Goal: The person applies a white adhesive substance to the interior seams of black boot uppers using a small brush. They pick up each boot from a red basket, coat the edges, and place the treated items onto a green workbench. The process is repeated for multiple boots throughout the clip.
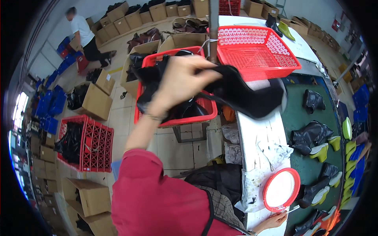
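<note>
My left hand (185,76) is pinched on the upper end of a black boot upper (252,98), which is smeared by motion. The boot upper hangs between a red basket of black boot uppers (202,111) and the white bench top (258,131). Down at the bench's near end, my right hand (272,221) is closed round a thin white-handled brush (293,209). Just beyond that hand stands a red-rimmed bowl (298,184) holding white liquid that looks like glue.
A red basket (291,59) sits at the bench's far end. To the right, a green conveyor belt (291,96) carries black boot uppers and yellow-green shoe lasts. A red crate (98,147) and cardboard boxes (94,100) stand on the floor at left. One person (84,35) walks at far left.
</note>
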Action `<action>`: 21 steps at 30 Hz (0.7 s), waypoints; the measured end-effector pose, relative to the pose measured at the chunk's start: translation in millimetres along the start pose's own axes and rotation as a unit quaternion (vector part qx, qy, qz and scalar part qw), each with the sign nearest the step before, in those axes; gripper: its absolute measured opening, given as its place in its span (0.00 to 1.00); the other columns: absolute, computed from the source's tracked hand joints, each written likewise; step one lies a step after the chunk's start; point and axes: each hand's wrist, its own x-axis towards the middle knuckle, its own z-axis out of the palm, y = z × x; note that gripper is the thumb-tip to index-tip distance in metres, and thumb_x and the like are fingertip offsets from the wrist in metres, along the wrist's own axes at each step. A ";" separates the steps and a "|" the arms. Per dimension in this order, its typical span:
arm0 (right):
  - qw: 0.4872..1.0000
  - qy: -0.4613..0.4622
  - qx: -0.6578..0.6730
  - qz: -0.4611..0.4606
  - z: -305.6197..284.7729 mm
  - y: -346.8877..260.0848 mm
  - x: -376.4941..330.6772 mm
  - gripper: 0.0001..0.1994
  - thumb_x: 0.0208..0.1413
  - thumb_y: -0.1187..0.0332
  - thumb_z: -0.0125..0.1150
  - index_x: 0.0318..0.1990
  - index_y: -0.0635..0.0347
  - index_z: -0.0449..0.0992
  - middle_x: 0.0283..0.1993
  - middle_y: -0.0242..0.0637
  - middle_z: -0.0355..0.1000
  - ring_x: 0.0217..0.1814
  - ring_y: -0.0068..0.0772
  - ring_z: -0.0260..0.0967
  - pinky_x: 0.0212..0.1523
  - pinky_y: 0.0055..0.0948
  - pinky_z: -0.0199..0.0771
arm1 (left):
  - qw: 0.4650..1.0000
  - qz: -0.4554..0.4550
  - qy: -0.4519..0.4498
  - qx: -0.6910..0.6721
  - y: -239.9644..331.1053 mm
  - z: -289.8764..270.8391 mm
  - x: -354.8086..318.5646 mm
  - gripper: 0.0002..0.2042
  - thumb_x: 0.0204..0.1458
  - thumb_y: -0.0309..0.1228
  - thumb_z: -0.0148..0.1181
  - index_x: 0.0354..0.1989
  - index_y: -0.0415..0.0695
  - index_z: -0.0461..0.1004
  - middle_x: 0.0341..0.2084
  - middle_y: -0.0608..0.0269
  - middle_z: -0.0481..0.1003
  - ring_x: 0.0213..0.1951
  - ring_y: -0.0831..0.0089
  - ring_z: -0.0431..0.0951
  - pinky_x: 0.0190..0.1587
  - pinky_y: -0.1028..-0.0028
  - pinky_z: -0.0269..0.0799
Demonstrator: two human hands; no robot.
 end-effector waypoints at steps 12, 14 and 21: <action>0.999 -0.032 0.032 -0.021 -0.5 7.8 4.8 0.16 0.73 0.57 0.53 0.47 0.62 0.77 0.22 0.23 0.59 0.17 0.11 0.47 0.15 0.18 0.44 | 0.960 0.098 -0.258 0.045 20.8 279.4 -78.9 0.38 0.30 0.45 0.84 0.49 0.37 0.72 0.45 0.45 0.68 0.48 0.50 0.71 0.47 0.55 0.69; 0.999 -0.037 0.037 0.000 -3.0 12.5 8.8 0.16 0.73 0.57 0.53 0.46 0.62 0.76 0.21 0.22 0.58 0.17 0.11 0.46 0.15 0.18 0.43 | 0.963 0.089 -0.252 0.019 23.7 292.6 -61.2 0.50 0.27 0.49 0.84 0.60 0.38 0.65 0.49 0.44 0.66 0.53 0.48 0.67 0.51 0.55 0.63; 0.989 -0.053 0.123 0.063 -27.8 32.5 15.5 0.14 0.73 0.60 0.53 0.52 0.61 0.78 0.24 0.18 0.61 0.21 0.09 0.51 0.17 0.16 0.49 | 0.924 0.121 -0.362 -0.007 21.4 340.2 -21.2 0.42 0.33 0.39 0.71 0.62 0.37 0.63 0.43 0.34 0.77 0.48 0.39 0.78 0.49 0.48 0.77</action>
